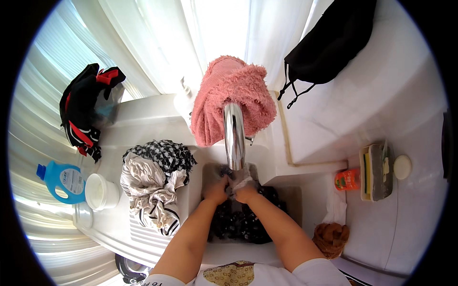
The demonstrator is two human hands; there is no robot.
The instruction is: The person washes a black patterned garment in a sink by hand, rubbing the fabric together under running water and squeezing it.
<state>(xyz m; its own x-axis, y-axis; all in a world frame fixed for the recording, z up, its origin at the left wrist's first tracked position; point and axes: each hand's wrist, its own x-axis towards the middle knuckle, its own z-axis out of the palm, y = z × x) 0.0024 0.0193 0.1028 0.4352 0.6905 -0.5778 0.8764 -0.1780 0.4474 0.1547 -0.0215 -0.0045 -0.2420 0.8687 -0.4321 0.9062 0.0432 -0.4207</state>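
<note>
Sink [295,202] holds black cloth [243,223]; left hand [216,191], right hand [245,191] under tap [234,136] (openness, grip unclear).

Left of tap [234,138], printed illegibly on label [71,181] of blue bottle [56,174]; right of it, on orange pack [347,180]. Below it, lettered darkly on white sleeve [166,280].

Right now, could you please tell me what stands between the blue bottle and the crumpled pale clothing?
In the head view, a white tub stands between the blue bottle and the crumpled pale clothing.
</note>
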